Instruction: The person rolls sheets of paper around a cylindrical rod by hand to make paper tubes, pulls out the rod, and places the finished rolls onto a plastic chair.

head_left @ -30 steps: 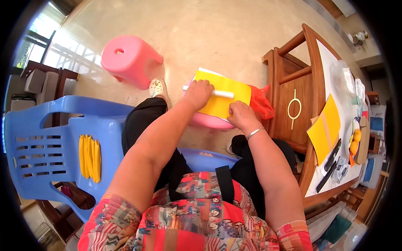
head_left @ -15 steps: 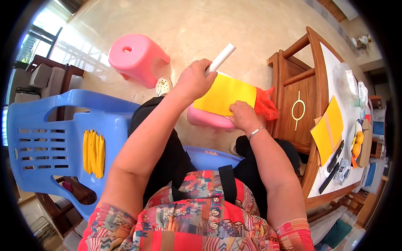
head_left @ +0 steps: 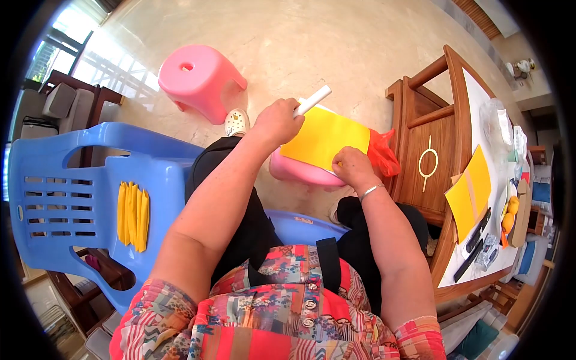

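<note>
My left hand (head_left: pixel 279 122) is closed around a white tube (head_left: pixel 314 101), which sticks out above the far left corner of a yellow sheet (head_left: pixel 324 137). The sheet lies flat over a pink stool (head_left: pixel 300 170), with a white edge showing beneath its far side. My right hand (head_left: pixel 355 167) rests at the sheet's near right edge, fingers curled in; whatever is between them is hidden. Beside the sheet, a red plastic bag (head_left: pixel 384 153) hangs at the stool's right. Several folded yellow strips (head_left: pixel 133 216) lie on the blue chair (head_left: pixel 162 198) to my left.
Another pink stool (head_left: pixel 201 78) stands ahead on the left. On my right is a wooden table (head_left: pixel 444 291) holding a yellow sheet with a tan strip (head_left: pixel 471 195), black-handled tools (head_left: pixel 471 255), yellow fruit (head_left: pixel 510 215) and clear plastic (head_left: pixel 495 126). Something blue (head_left: pixel 303 227) sits between my legs.
The white tube has tipped lower and come slightly nearer in my left hand. My right hand's fingers have curled in from lying on the sheet. The view has shifted slightly.
</note>
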Demonstrator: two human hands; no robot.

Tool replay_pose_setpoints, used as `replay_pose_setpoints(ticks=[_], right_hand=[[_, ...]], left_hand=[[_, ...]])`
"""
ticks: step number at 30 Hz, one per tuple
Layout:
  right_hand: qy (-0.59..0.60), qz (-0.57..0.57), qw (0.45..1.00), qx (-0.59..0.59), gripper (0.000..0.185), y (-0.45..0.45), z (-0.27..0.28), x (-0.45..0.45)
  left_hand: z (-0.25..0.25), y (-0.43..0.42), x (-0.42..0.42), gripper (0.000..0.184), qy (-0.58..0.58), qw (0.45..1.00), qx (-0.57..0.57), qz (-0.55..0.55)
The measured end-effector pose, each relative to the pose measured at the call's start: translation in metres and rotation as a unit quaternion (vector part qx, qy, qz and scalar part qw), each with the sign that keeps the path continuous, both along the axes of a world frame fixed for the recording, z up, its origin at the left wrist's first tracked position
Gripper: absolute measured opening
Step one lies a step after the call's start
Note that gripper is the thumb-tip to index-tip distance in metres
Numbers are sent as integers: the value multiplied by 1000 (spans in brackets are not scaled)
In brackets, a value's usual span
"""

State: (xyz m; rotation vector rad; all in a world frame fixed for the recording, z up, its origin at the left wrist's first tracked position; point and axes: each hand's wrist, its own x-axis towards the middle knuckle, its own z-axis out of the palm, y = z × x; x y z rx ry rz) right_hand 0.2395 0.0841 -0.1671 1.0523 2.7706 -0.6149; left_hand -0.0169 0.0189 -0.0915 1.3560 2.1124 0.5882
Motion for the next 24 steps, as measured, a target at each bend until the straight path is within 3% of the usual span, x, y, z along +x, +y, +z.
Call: replay_pose_setpoints(ticks=[7, 14, 19, 21, 23, 24], right_hand=[[29, 11, 999, 34, 10, -9, 2, -1], [-20, 40, 997, 57, 11, -6, -17, -1], [58, -42, 997, -5, 18, -5, 25, -13], [186, -122, 962, -159, 23, -12, 74, -33], [363, -131, 819, -425, 17, -36, 147, -44], [378, -63, 785, -486, 12, -51, 199, -44]], left_hand=[[5, 1, 2, 36, 6, 1000, -21, -11], [0, 2, 1, 35, 9, 1000, -17, -9], [-3, 4, -3, 35, 16, 1000, -8, 8], [1, 6, -6, 34, 11, 1000, 4, 21], [1, 6, -12, 32, 7, 999, 12, 35], [3, 6, -14, 33, -1, 999, 9, 42]])
